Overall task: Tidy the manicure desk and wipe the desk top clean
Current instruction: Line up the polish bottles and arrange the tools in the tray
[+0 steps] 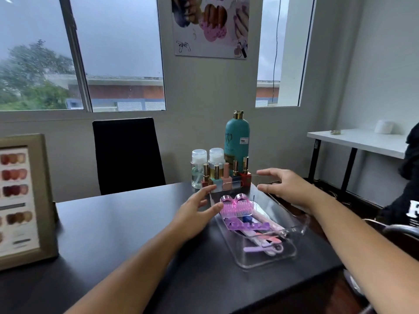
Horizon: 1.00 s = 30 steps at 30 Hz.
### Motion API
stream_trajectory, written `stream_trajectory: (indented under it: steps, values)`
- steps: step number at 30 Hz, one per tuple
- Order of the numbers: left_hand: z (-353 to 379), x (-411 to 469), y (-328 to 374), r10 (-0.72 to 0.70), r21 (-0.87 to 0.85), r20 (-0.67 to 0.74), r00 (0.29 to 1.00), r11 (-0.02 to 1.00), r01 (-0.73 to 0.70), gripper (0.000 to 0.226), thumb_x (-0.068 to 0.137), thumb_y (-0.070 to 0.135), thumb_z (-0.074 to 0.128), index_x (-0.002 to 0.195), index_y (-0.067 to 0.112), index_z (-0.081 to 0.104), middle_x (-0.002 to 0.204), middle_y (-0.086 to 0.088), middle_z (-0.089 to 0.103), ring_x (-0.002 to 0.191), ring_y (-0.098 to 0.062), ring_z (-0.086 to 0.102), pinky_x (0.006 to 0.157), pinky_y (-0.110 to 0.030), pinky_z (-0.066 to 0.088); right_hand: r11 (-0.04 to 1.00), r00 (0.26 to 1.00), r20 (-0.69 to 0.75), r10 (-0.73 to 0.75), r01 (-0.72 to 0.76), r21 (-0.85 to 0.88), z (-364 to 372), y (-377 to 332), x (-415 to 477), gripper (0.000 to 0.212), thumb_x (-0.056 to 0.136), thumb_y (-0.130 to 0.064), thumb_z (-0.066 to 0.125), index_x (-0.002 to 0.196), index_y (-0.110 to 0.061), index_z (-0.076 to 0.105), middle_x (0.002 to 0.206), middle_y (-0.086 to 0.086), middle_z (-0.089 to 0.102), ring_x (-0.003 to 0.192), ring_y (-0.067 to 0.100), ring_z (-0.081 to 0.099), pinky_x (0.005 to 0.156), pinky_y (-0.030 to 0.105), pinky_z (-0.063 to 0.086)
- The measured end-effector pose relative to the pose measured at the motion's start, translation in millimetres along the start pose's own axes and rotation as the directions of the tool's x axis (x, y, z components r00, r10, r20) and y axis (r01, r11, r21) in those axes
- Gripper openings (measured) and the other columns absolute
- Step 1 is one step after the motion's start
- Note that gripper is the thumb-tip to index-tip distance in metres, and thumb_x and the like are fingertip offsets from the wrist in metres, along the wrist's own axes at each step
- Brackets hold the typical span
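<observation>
A clear plastic tray (292, 253) lies on the black desk top (127, 225) toward its right side. It holds a pink nail brush (235, 208), a purple toe separator (248, 225), nail files and clips. Behind it a small clear holder (229, 185) carries several nail polish bottles. My left hand (195, 211) hovers open at the tray's far left corner, fingers spread, thumb near the pink brush. My right hand (285, 184) is open just right of the polish holder, above the tray's far right corner. Neither hand holds anything.
Two clear pump bottles (199, 165) and a tall teal bottle (237, 139) stand at the desk's far edge. A framed nail colour chart (22, 196) stands at the left. A black chair (127, 152) faces the desk. A white side table (360, 141) stands at right.
</observation>
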<state>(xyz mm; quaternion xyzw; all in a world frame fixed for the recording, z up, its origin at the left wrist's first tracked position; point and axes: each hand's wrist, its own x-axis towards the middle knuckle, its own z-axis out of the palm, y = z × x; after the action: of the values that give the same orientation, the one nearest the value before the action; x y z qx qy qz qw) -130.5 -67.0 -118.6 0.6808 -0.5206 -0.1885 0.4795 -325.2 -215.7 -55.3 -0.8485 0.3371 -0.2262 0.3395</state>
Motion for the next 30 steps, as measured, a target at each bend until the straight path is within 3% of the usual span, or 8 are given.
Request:
stream_trajectory:
  steps: [4, 9, 15, 17, 20, 23, 26, 30]
  values:
    - [0.7, -10.3, 9.3, -0.015, -0.086, 0.025, 1.000, 0.996, 0.017, 0.049, 0.088, 0.029, 0.060, 0.133, 0.038, 0.043, 0.140, 0.006, 0.045, 0.114, -0.008, 0.053, 0.103, -0.030, 0.039, 0.961, 0.989, 0.094, 0.115, -0.135, 0.240, 8.3, -1.5, -19.5, 0.049, 0.086, -0.013, 0.065, 0.133, -0.019, 0.050, 0.144, 0.011, 0.043, 0.124, 0.021, 0.046, 0.097, 0.038, 0.046]
    - [-15.7, -28.1, 9.6, -0.023, -0.146, 0.029, 0.999, 0.989, 0.027, 0.045, 0.090, 0.022, 0.057, 0.130, 0.038, 0.045, 0.124, 0.018, 0.047, 0.106, 0.001, 0.053, 0.090, -0.016, 0.042, 0.968, 0.991, 0.093, 0.092, -0.111, 0.227, 23.4, -9.2, -33.5, 0.053, 0.082, -0.006, 0.069, 0.131, -0.017, 0.052, 0.144, 0.007, 0.045, 0.131, 0.021, 0.042, 0.107, 0.041, 0.040]
    - [-50.1, -59.5, -4.1, -0.043, -0.136, 0.004, 0.999, 0.990, 0.044, 0.036, 0.089, 0.027, 0.058, 0.119, 0.047, 0.052, 0.117, 0.025, 0.055, 0.104, 0.005, 0.059, 0.089, -0.009, 0.042, 0.967, 0.992, 0.107, 0.070, -0.094, 0.238, 55.6, -23.7, -46.3, 0.054, 0.079, -0.007, 0.072, 0.128, -0.021, 0.056, 0.131, 0.005, 0.056, 0.111, 0.016, 0.057, 0.096, 0.039, 0.050]
    - [-57.4, -66.6, -9.1, -0.058, -0.152, -0.042, 0.997, 0.987, 0.051, 0.035, 0.089, 0.027, 0.058, 0.120, 0.043, 0.055, 0.126, 0.013, 0.056, 0.111, -0.014, 0.057, 0.092, -0.021, 0.044, 0.970, 0.994, 0.100, 0.044, -0.066, 0.235, 67.3, -28.6, -48.4, 0.052, 0.078, -0.008, 0.074, 0.126, -0.022, 0.058, 0.124, 0.004, 0.060, 0.100, 0.009, 0.058, 0.081, 0.027, 0.053]
    - [-61.9, -71.8, -12.4, -0.074, -0.208, -0.068, 0.995, 0.976, 0.058, 0.032, 0.089, 0.022, 0.057, 0.113, 0.043, 0.059, 0.126, 0.006, 0.058, 0.109, -0.011, 0.058, 0.092, -0.025, 0.046, 0.981, 0.996, 0.084, 0.003, -0.020, 0.194, 80.0, -33.3, -49.8, 0.045, 0.078, -0.015, 0.075, 0.120, -0.025, 0.060, 0.099, -0.008, 0.062, 0.076, -0.001, 0.053, 0.050, 0.007, 0.040]
    - [-61.4, -72.8, -11.8, -0.088, -0.229, -0.040, 0.995, 0.970, 0.076, 0.034, 0.084, 0.023, 0.057, 0.110, 0.044, 0.061, 0.124, 0.002, 0.060, 0.115, -0.010, 0.054, 0.097, -0.029, 0.044, 0.998, 0.999, -0.021, -0.031, 0.029, -0.057, 83.4, -39.3, -48.0, 0.033, 0.078, -0.028, 0.074, 0.109, -0.030, 0.064, 0.110, -0.006, 0.056, 0.105, 0.016, 0.055, 0.072, 0.019, 0.047]
    - [-61.4, -73.5, -9.5, -0.095, -0.241, -0.012, 0.995, 0.967, 0.089, 0.043, 0.072, 0.029, 0.051, 0.111, 0.044, 0.060, 0.137, 0.000, 0.050, 0.131, -0.013, 0.039, 0.111, -0.041, 0.031, 0.890, 0.963, -0.139, -0.232, 0.153, -0.429, 78.2, -55.2, -41.3, 0.027, 0.076, -0.043, 0.072, 0.101, -0.034, 0.067, 0.126, -0.006, 0.052, 0.119, 0.017, 0.043, 0.099, 0.034, 0.033]
    - [-62.3, -74.3, -8.8, -0.090, -0.269, -0.006, 0.996, 0.959, 0.085, 0.044, 0.070, 0.026, 0.051, 0.110, 0.041, 0.061, 0.134, 0.001, 0.052, 0.126, -0.011, 0.044, 0.110, -0.036, 0.033, 0.791, 0.955, 0.206, -0.213, 0.292, -0.538, 77.9, -90.1, -28.8, 0.039, 0.072, -0.054, 0.070, 0.105, -0.033, 0.068, 0.098, -0.015, 0.064, 0.097, 0.009, 0.057, 0.094, 0.035, 0.036]
